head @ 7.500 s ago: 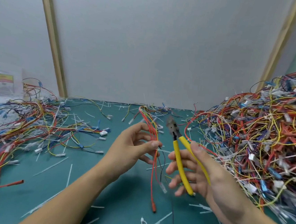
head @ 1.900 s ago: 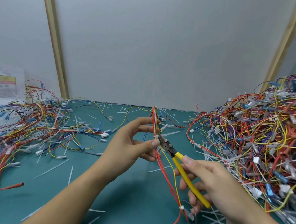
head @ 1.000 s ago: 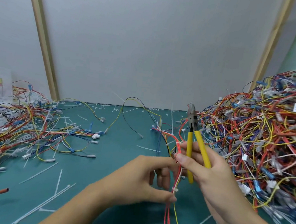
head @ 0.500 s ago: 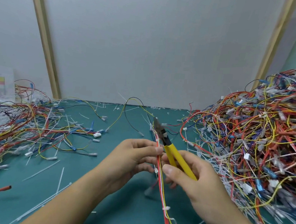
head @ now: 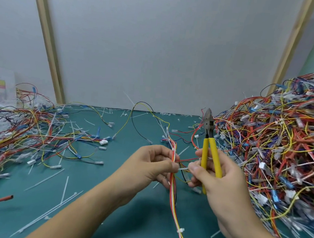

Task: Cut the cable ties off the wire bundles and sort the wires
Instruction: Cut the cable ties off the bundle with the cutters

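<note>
While left hand point(head: 151, 166) pinches the wire bundle point(head: 172, 197) over the counter point(head: 104, 219) and right hand point(head: 220, 184), at its 3 o'clock, pinches the cable tie point(head: 183, 168) beside gripped cutters point(head: 211, 156), tugging may snag wires

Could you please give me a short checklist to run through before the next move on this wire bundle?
1. The left hand grips the wire bundle: ok.
2. The right hand holds the cutters, tips pointing up, away from the bundle: ok.
3. The right hand also pinches the white cable tie beside the bundle: ok.
4. That tie is cut right through: cannot tell.
5. The bundle is free of other ties: not ok, a second tie sits lower down.
</note>
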Demonstrator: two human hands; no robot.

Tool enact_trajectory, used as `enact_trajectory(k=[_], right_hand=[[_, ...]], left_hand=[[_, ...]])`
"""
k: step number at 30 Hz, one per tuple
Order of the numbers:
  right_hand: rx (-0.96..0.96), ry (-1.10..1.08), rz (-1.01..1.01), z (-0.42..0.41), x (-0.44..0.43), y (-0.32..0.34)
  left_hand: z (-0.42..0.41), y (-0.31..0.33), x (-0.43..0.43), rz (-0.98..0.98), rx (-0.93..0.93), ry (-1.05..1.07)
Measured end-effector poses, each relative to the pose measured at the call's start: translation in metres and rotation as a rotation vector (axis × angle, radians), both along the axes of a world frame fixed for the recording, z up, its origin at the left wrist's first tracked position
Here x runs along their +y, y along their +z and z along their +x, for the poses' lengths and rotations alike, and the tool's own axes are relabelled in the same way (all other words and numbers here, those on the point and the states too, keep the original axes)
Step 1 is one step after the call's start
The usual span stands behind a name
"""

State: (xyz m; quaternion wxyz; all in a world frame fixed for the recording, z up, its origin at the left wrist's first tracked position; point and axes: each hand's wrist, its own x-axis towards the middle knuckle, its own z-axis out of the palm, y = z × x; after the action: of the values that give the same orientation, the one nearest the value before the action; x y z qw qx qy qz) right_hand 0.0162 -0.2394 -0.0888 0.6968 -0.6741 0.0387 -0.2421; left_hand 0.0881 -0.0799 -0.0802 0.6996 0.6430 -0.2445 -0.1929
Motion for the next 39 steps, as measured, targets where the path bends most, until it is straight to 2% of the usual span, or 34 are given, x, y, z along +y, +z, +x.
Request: enact_trajectory(k=[7, 11, 16, 24, 39], right_hand=[[0.038, 0.060, -0.053, -0.001, -0.004, 0.005], [0.118, 0.136, -0.043, -0.007, -0.013, 0.021], [0.164, 0.250, -0.175, -0.018, -0.007, 0.033], [0.252, 0.336, -0.225, -0.019, 0.000, 0.028], [0.274, 0.349, -0.251, -0.018, -0.001, 0.025]], left_hand=[[-0.001, 0.000, 0.007, -0.050, -0.015, -0.068], [0.006, 0.004, 0.013, -0.159, -0.059, 0.042], [0.013, 0.008, 0.020, -0.264, -0.116, 0.188], [0.016, 0.007, 0.022, -0.289, -0.151, 0.228], [0.016, 0.006, 0.022, -0.270, -0.174, 0.209]])
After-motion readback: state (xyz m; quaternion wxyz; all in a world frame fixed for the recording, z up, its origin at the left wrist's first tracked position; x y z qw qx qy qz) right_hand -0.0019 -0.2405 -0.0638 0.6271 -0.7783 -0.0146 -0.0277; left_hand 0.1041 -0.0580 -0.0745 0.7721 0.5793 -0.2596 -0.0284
